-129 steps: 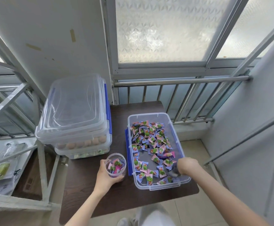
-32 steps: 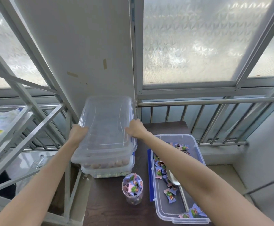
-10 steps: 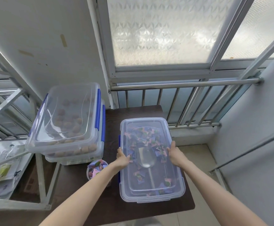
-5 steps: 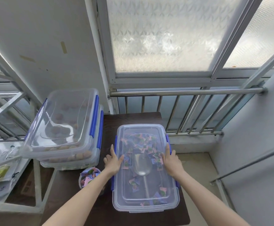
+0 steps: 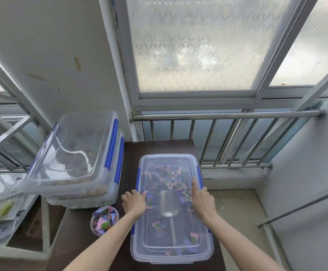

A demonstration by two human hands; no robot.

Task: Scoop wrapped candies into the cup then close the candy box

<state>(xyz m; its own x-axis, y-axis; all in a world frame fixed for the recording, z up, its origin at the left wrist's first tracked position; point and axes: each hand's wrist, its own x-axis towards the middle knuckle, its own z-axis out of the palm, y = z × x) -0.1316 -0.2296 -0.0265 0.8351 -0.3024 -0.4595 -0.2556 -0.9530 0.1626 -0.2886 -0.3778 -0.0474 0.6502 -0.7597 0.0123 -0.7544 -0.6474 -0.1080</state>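
Both hands rest flat and open-fingered on the clear lid [image 5: 171,249] of the candy box [image 5: 172,258]: left hand [image 5: 134,202] at the lid's left edge, right hand [image 5: 201,200] at its right, the metal scoop [image 5: 168,204] and wrapped candies [image 5: 171,176] visible beneath, between them. The filled cup [image 5: 104,221] stands just outside the left wrist. Likely risks: uneven pressing leaves one blue latch [image 5: 198,176] unseated, or the left forearm, drawn back, tips the cup.
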